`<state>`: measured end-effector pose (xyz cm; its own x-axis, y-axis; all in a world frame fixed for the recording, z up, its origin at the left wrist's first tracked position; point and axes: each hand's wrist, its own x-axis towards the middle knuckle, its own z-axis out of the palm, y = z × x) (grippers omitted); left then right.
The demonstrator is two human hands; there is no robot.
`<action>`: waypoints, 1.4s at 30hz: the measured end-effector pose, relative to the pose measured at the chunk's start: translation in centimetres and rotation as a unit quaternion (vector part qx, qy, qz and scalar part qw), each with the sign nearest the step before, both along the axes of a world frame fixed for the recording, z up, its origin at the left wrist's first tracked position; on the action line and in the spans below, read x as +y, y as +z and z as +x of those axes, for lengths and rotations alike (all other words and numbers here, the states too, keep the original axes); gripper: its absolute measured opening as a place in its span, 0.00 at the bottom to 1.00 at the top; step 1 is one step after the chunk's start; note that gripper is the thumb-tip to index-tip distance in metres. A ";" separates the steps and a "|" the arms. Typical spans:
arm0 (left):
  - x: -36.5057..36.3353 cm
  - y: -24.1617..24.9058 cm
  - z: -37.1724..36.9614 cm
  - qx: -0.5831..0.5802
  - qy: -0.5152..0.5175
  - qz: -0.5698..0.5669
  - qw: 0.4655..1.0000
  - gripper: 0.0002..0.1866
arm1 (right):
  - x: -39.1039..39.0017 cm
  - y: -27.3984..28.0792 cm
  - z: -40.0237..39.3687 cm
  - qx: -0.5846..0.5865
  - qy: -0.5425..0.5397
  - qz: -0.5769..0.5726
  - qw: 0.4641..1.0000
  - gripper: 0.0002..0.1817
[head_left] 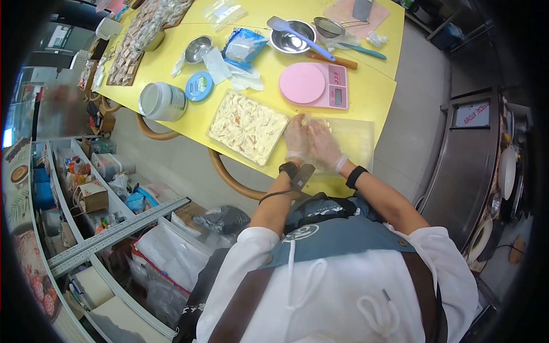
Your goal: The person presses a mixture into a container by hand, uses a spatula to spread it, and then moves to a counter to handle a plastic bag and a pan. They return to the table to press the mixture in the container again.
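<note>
Both of my hands wear clear plastic gloves and are close together over a translucent flat tray or mat (361,137) at the table's front edge. My left hand (296,139) is closed with its fingers upward. Against it, my right hand (323,144) curls its fingers inward. A little pale, creamy material shows at the fingertips, but what lies between the hands is mostly hidden. Left of them sits a rectangular pan (247,127) filled with a lumpy cream-coloured mixture. Just beyond the hands stands a pink kitchen scale (306,84).
On the yellow table are a white tub (162,102), a blue lid (199,86), a blue packet (245,48), a metal bowl (293,38) with a purple spatula (300,38) across it, and a sieve (329,27). Wrapped pieces (127,57) lie far left. Shelves stand lower left.
</note>
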<state>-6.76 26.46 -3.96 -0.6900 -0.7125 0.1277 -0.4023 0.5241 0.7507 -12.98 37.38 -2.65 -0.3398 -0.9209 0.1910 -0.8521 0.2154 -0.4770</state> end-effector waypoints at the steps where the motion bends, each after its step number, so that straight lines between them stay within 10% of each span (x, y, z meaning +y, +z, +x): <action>1: 0.1 -0.1 -0.1 0.001 0.012 -0.005 1.000 0.18 | -0.4 0.2 0.0 -0.014 -0.002 0.030 0.999 0.29; 11: -0.6 -0.3 0.5 0.087 -0.021 0.067 0.994 0.15 | 0.6 2.4 -1.5 -0.029 -0.096 -0.084 0.991 0.19; 23: 0.0 -0.9 -2.4 0.029 0.037 0.008 0.999 0.06 | -0.3 1.2 -5.0 -0.218 -0.203 0.236 0.925 0.10; 32: -0.7 0.0 -1.3 0.037 -0.029 0.024 0.999 0.12 | 3.2 0.6 -3.6 -0.346 -0.285 -0.060 0.892 0.14; 35: -0.3 0.7 -1.0 0.052 -0.051 -0.026 0.997 0.15 | 3.6 3.7 -4.1 0.013 -0.239 -0.117 0.964 0.18; 42: -0.1 -0.1 -2.2 0.010 -0.006 -0.018 1.000 0.17 | 1.6 1.8 -7.7 -0.114 -0.225 0.114 0.961 0.14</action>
<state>-8.99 26.33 -4.08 -0.6954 -0.6991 0.1663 -0.3817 0.5555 0.7388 -20.68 38.99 -0.88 -0.7230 -0.6794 -0.1250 -0.5269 0.6595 -0.5362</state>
